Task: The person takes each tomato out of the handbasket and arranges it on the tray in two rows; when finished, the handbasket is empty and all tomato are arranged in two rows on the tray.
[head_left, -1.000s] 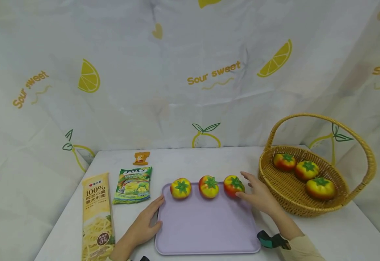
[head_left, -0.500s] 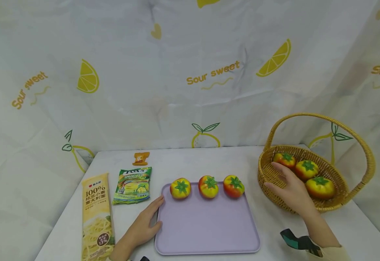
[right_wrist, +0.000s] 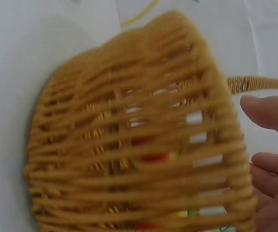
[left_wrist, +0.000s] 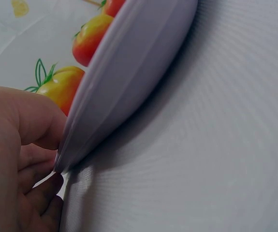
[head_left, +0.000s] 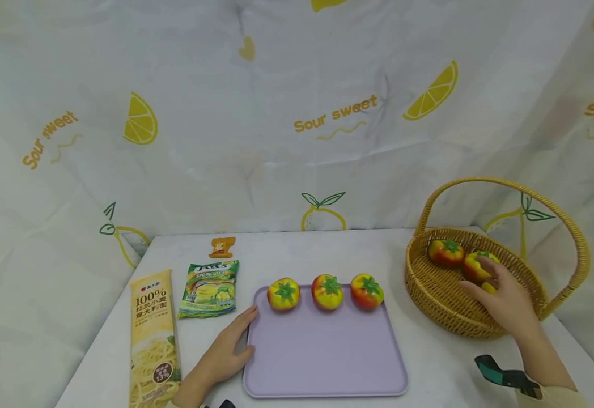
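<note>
Reaching deeper into the basket (head_left: 429, 294), right hand (head_left: 506, 303) now curling over a tomato (head_left: 487, 288), left hand (head_left: 225, 351) unmoved, fingers pinching the tray (head_left: 322, 362) edge

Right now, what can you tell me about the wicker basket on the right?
The basket is woven from tan wicker, round and shallow, with a tall arched handle. It stands upright on the white table, right of the purple tray and apart from it. Inside lie red-yellow tomatoes with green tops; two show clearly, a third is mostly hidden. The right hand reaches over the near rim onto the tomatoes. In the right wrist view the weave looks open, with gaps.
</note>
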Demonstrator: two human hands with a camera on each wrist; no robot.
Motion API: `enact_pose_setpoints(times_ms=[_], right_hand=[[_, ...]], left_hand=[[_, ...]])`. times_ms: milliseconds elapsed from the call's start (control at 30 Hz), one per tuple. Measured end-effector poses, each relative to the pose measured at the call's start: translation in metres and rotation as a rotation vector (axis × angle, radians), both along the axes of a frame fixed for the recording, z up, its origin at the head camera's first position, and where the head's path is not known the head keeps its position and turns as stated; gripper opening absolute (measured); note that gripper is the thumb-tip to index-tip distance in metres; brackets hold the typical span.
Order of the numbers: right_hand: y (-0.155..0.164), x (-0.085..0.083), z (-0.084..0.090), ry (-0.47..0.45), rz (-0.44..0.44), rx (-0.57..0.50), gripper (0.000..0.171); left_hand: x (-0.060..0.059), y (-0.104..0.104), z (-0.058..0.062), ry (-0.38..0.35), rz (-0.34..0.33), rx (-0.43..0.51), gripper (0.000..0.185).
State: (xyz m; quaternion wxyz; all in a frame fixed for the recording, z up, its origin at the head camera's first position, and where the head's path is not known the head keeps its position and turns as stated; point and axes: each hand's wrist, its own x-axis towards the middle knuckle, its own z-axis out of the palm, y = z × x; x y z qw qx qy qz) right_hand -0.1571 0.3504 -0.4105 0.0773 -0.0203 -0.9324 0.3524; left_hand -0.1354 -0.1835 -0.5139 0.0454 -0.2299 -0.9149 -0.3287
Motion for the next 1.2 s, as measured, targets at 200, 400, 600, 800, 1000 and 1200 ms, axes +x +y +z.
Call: enact_pose_setpoints(times_ms=[200, 400, 600, 800, 1000, 1200], right_hand=[[0.016, -0.007, -0.007, -0.025, -0.091, 0.034, 0.086], [0.025, -0.013, -0.011, -0.048, -0.124, 0.064, 0.087], [0.03, -0.016, -0.011, -0.108, -0.16, 0.086, 0.087], [0.033, -0.021, -0.009, -0.186, -0.204, 0.094, 0.087], [0.036, -0.027, -0.01, -0.211, -0.239, 0.128, 0.079], [0.035, -0.03, -0.008, -0.261, -0.292, 0.176, 0.074]], left_hand=[[0.0, 0.0, 0.003, -0.076, 0.001, 0.017, 0.067], [-0.001, 0.0, 0.004, -0.094, 0.003, 0.018, 0.067], [-0.001, -0.001, 0.003, -0.101, 0.005, 0.015, 0.067], [-0.001, -0.001, 0.003, -0.108, 0.003, 0.02, 0.067], [-0.001, -0.002, 0.002, -0.104, 0.003, 0.017, 0.068], [-0.001, -0.001, 0.001, -0.109, 0.006, 0.016, 0.068]])
